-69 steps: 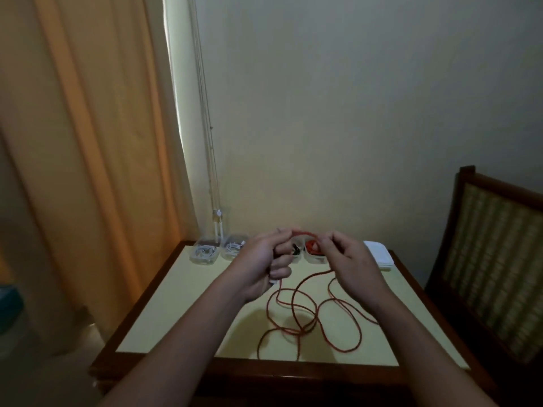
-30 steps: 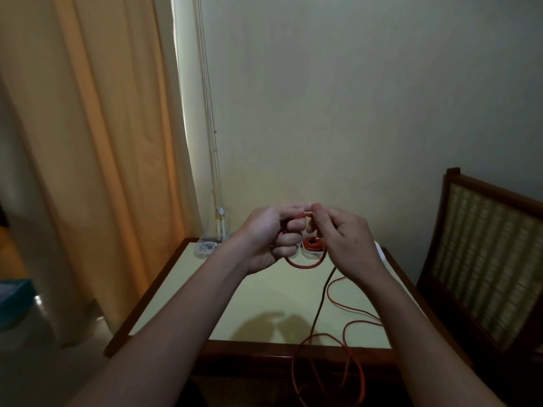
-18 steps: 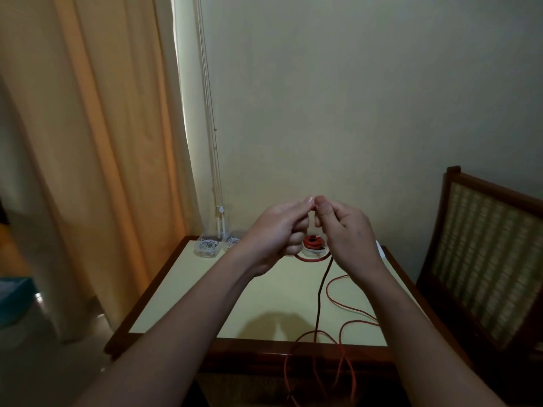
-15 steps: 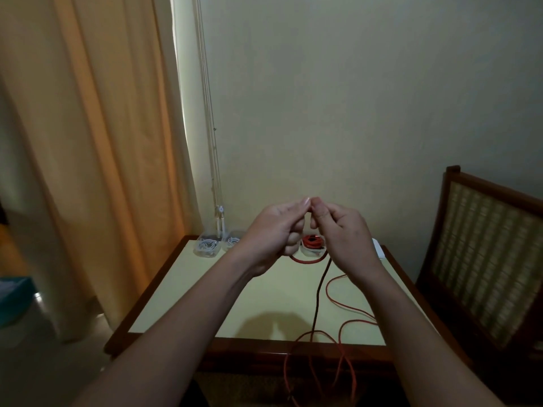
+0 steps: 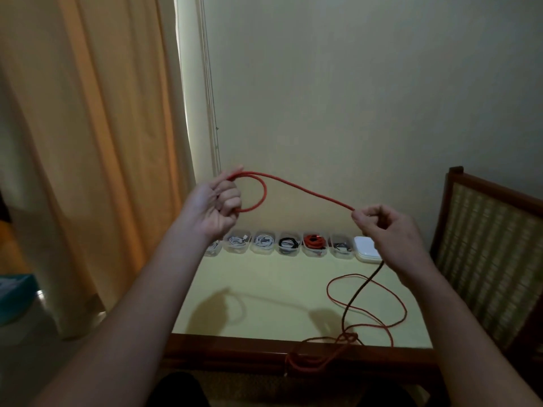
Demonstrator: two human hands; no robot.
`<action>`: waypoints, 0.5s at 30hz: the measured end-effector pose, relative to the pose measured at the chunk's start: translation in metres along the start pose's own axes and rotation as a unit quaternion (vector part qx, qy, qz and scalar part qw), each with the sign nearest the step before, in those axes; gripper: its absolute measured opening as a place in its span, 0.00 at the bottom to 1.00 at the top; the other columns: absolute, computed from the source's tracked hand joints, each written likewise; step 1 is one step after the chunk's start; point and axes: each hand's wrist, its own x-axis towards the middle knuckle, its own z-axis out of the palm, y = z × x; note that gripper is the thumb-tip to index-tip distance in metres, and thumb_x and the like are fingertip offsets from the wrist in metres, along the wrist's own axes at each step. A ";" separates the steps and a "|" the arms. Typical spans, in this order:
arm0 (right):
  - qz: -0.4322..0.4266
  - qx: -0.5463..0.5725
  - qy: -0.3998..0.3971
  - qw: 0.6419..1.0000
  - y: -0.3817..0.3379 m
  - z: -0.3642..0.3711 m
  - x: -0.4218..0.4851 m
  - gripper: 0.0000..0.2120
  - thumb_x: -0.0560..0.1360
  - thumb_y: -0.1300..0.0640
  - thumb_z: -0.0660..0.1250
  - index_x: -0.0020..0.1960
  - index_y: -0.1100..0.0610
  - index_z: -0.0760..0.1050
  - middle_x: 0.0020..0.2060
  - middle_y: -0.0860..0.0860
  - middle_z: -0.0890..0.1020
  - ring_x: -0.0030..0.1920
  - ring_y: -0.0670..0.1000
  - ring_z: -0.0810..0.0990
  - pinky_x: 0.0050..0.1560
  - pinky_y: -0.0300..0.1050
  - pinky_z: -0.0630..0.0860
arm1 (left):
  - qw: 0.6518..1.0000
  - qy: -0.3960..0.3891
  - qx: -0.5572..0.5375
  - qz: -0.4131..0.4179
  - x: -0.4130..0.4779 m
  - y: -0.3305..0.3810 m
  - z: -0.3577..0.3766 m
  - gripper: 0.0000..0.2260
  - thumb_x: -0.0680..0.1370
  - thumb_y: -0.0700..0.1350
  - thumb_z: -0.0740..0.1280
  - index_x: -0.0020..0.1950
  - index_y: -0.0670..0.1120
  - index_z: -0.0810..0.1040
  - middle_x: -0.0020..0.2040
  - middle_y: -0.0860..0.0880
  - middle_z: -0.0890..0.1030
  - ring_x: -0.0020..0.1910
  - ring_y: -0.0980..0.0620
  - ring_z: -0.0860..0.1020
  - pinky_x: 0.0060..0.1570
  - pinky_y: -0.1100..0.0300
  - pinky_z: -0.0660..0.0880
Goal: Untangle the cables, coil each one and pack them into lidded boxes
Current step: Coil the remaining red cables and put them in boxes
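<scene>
Red cable: drawn out between hands lately together; loop gripped by left hand, strand pinched by right hand; coiling apparently begun.

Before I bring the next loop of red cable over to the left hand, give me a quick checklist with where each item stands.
1. The left hand grips the first loop: ok.
2. The right hand pinches the red cable: ok.
3. Stretch between the hands free of knots: ok.
4. Slack on the table free of tangles: not ok, a snarl sits at the front edge.
5. All slack lying on the table: not ok, some hangs over the front edge.
6. An empty one among the boxes at the back: cannot tell.
</scene>
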 end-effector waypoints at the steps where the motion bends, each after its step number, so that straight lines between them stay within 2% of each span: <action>1: -0.005 -0.007 0.014 1.000 0.002 0.000 0.001 0.04 0.77 0.52 0.72 0.47 0.53 0.80 0.35 0.52 0.76 0.35 0.45 0.74 0.36 0.37 0.73 | 1.000 0.011 -0.010 0.011 -0.001 0.002 0.000 0.13 0.84 0.41 0.54 0.56 0.39 0.78 0.21 0.54 0.60 0.15 0.58 0.57 0.15 0.64 0.53; 2: -0.014 -0.023 0.027 0.999 0.003 0.002 0.001 0.04 0.77 0.53 0.73 0.46 0.52 0.80 0.35 0.51 0.77 0.34 0.45 0.74 0.38 0.39 0.74 | 0.999 0.023 -0.013 0.025 -0.001 0.002 0.002 0.13 0.84 0.39 0.54 0.57 0.38 0.77 0.22 0.54 0.60 0.16 0.58 0.57 0.15 0.65 0.53; 5: -0.093 -0.167 0.022 0.981 0.001 0.011 -0.002 0.07 0.76 0.52 0.73 0.41 0.50 0.79 0.33 0.45 0.80 0.32 0.40 0.76 0.34 0.32 0.70 | 0.995 0.058 0.003 0.076 0.001 -0.006 0.007 0.13 0.83 0.37 0.53 0.60 0.38 0.76 0.25 0.54 0.63 0.18 0.59 0.57 0.17 0.68 0.53; 8: -0.208 -0.268 -0.048 0.939 -0.005 0.026 -0.008 0.07 0.77 0.53 0.73 0.41 0.52 0.80 0.35 0.45 0.81 0.37 0.45 0.78 0.40 0.46 0.75 | 0.975 0.087 0.121 0.164 0.005 -0.023 0.010 0.12 0.84 0.37 0.57 0.63 0.35 0.75 0.27 0.52 0.67 0.21 0.58 0.62 0.19 0.67 0.59; 10: -0.253 -0.267 -0.079 0.927 -0.010 0.037 -0.012 0.08 0.77 0.52 0.72 0.41 0.52 0.80 0.36 0.45 0.82 0.38 0.48 0.78 0.41 0.49 0.75 | 0.936 0.099 0.262 0.214 0.005 -0.037 0.011 0.12 0.84 0.40 0.59 0.64 0.37 0.76 0.30 0.49 0.72 0.23 0.56 0.70 0.21 0.66 0.65; 12: -0.273 -0.217 -0.074 0.934 -0.019 0.045 -0.014 0.09 0.78 0.50 0.69 0.41 0.52 0.81 0.34 0.44 0.81 0.36 0.46 0.77 0.40 0.45 0.73 | 0.894 0.072 0.376 0.232 0.000 -0.052 0.014 0.11 0.85 0.41 0.59 0.64 0.40 0.76 0.33 0.47 0.77 0.28 0.53 0.79 0.26 0.66 0.73; 15: -0.264 -0.140 -0.031 0.954 -0.032 0.051 -0.014 0.12 0.79 0.50 0.66 0.39 0.54 0.81 0.27 0.41 0.77 0.31 0.43 0.74 0.34 0.35 0.67 | 0.873 0.006 0.441 0.205 -0.010 -0.077 0.018 0.12 0.85 0.41 0.58 0.67 0.42 0.75 0.39 0.43 0.81 0.31 0.53 0.82 0.31 0.63 0.79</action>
